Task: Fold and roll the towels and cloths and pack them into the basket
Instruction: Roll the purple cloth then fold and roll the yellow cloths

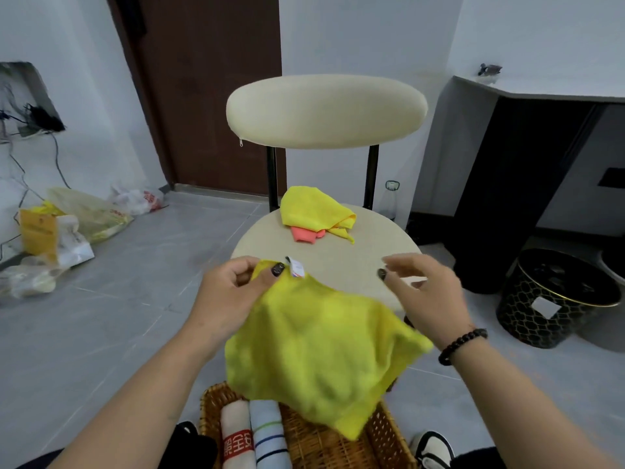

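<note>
1. Yellow cloth hung in the lower centre of the frame, held up by one corner above the wicker basket at the bottom edge.
2. The left hand, left of centre, pinched that upper corner between thumb and fingers, just beside a small white tag on the cloth.
3. The right hand, right of centre, hovered with its fingers spread and relaxed, holding nothing; a dark bead bracelet circled its wrist.
4. Inside the basket, at its left end, two rolled towels lay side by side: a white roll with a red band and a pale blue roll with stripes, touching each other.
5. A cream chair stood in the middle of the frame; on its seat lay a second crumpled yellow cloth resting on top of an orange cloth.
6. Plastic bags sat on the grey floor at the left of the frame, and a black patterned stool stood at the right.
</note>
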`<state>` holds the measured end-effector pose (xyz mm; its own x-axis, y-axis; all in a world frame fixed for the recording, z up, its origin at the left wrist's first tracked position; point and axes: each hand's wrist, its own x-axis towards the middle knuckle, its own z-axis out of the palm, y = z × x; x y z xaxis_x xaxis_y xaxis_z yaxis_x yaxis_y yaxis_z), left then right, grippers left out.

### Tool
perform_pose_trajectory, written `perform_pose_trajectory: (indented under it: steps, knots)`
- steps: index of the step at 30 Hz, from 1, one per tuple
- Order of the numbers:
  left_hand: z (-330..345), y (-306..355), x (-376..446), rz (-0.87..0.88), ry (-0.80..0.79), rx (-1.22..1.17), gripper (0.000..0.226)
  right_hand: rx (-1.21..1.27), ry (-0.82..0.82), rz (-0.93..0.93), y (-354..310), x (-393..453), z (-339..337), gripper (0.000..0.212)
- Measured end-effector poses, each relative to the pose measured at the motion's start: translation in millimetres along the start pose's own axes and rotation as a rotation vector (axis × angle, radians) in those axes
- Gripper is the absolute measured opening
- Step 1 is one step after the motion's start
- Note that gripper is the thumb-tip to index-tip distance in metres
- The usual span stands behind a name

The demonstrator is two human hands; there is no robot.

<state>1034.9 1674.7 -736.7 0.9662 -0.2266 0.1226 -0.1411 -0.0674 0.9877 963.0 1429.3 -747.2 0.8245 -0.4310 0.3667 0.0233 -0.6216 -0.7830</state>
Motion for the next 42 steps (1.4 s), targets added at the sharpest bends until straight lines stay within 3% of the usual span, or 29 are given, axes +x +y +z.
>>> perform_pose_trajectory:
  steps: [3, 7, 16, 23, 28, 37, 39, 42]
  knots:
    - [11.7, -1.3, -9.4, -0.046, -0.100, -0.003, 0.026, 0.225, -0.172, -0.057, -22.9, -17.8, 15.7, 0.014]
    - [18.6, -7.3, -12.3, -0.208, -0.171, -0.186, 0.021, 0.349, -0.328, -0.033, -32.9, -24.9, 31.1, 0.016]
    - [18.3, -16.1, -7.7, -0.195, -0.190, -0.130, 0.012, 0.407, -0.439, 0.040, -35.2, -20.1, 57.6, 0.006]
    - [12.3, -17.0, -5.8, -0.138, -0.298, 0.035, 0.040, 0.274, -0.254, 0.050, -33.4, -5.8, 54.9, 0.009]
    - [1.8, -17.9, -10.2, -0.154, -0.364, 0.086, 0.031, 0.519, -0.139, 0.235, -23.6, 11.8, 25.5, 0.012]
    - [-34.6, -9.5, -21.0, -0.079, -0.152, 0.259, 0.025, 0.582, 0.059, 0.290, -3.4, 6.8, -20.5, 0.009]
    - [-40.9, -9.1, -24.7, -0.067, -0.087, 0.243, 0.020, 0.573, 0.062, 0.295, -3.8, 4.3, -29.1, 0.008]
    - [-48.2, -9.8, -30.6, -0.061, -0.024, 0.186, 0.029, 0.604, 0.012, 0.333, -7.8, -0.4, -40.0, 0.012]
